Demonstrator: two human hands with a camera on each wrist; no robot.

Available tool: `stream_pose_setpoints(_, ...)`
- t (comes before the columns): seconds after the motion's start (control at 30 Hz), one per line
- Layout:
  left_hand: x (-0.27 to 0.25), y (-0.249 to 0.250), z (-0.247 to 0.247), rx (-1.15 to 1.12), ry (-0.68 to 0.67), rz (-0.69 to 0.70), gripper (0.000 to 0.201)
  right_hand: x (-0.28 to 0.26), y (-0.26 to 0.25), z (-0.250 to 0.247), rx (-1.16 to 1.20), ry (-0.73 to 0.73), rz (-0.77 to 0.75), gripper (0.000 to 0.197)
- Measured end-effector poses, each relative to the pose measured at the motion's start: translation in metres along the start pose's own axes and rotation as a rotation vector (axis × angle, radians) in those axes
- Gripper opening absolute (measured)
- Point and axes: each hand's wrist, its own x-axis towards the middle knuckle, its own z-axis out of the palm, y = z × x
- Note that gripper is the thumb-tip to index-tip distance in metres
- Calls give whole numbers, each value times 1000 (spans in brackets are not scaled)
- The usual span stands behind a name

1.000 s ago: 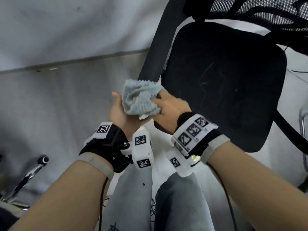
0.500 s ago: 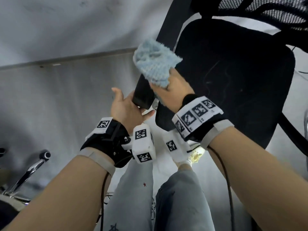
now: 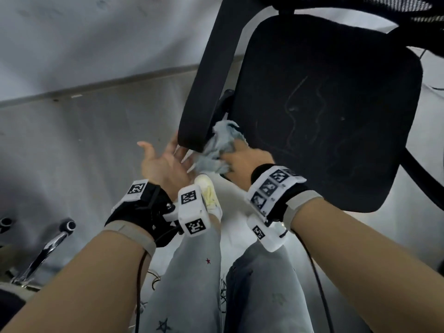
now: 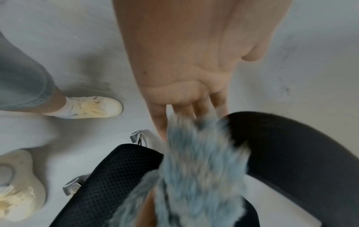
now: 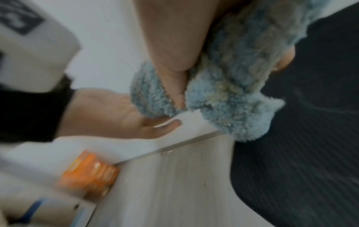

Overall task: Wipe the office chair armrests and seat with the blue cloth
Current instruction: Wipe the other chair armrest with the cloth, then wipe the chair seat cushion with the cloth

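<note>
The black office chair fills the upper right of the head view, with its seat [image 3: 324, 111] and its left armrest [image 3: 206, 75]. My right hand [image 3: 242, 159] grips the bunched fluffy blue cloth [image 3: 222, 145] against the inner side of the armrest's near end, in the gap beside the seat. The right wrist view shows my thumb pressed into the cloth [image 5: 229, 95]. My left hand [image 3: 165, 162] is open, palm up, fingers straight under the armrest's near end. In the left wrist view the blurred cloth [image 4: 200, 169] hangs between the armrest [image 4: 303, 153] and the seat edge [image 4: 108, 181].
A grey wood-grain panel [image 3: 84, 145] stands left of the chair. Another chair's chrome base leg with a caster [image 3: 52, 239] reaches in at the lower left. My jeans and pale shoes [image 4: 91, 107] are on the light floor. An orange-lidded container [image 5: 89, 172] sits by the panel.
My right hand has drawn the cloth down from higher on the armrest to its near end. My left hand has shifted slightly right and stays open below.
</note>
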Motion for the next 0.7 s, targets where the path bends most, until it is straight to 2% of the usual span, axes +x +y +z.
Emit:
stream_pose_setpoints(0.03,4,-3,-3,-55,-33,-10,86,1,13,4,102,-2,101,39)
stream_pose_setpoints(0.1,12,-10,-7,-64,-13,-20,85,2,41,13,464,69,257,41)
stream_pose_setpoints(0.2,21,-28,-9,77,53,-64,79,-4,62,20,1021,398,292,33)
stream_pose_setpoints(0.23,22,-35,-7,128,55,-92,72,-8,67,17,1141,511,297,39)
stream_pose_setpoints(0.3,20,-48,-2,230,43,-178,58,-19,76,8,1344,631,322,48)
stream_pose_setpoints(0.4,13,-57,14,399,87,-226,34,-43,98,-9,1625,658,523,38)
stream_pose_setpoints(0.43,11,-60,22,435,66,-220,30,-53,107,-13,1792,651,530,32)
stream_pose_setpoints(0.47,9,-62,31,463,39,-212,28,-63,112,-16,1952,639,482,29)
stream_pose_setpoints(0.53,5,-65,51,495,-11,-186,33,-80,123,-18,2138,626,336,44)
stream_pose_setpoints(0.57,3,-66,63,507,-37,-166,38,-87,127,-18,2184,632,287,49)
stream_pose_setpoints(0.7,-5,-66,115,574,-134,-6,41,-102,135,-20,2210,588,231,46)
